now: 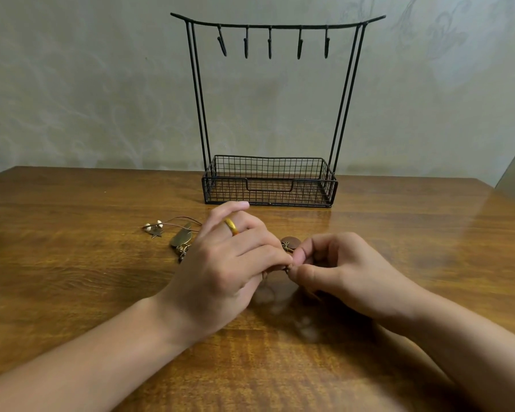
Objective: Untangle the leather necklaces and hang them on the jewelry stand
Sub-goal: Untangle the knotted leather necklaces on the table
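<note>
Both hands, left point(220, 263) and right point(339, 272), pinch the tangled leather necklaces point(287, 248) before the jewelry stand point(269, 179).

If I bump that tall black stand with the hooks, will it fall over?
Probably not from a light bump. The jewelry stand sits on a wide wire basket base flat on the table, which should steady it. But it is tall, made of thin wire, and nothing hangs on its hooks, so it likely weighs little; a hard knock near the top could slide or tip it.
</note>
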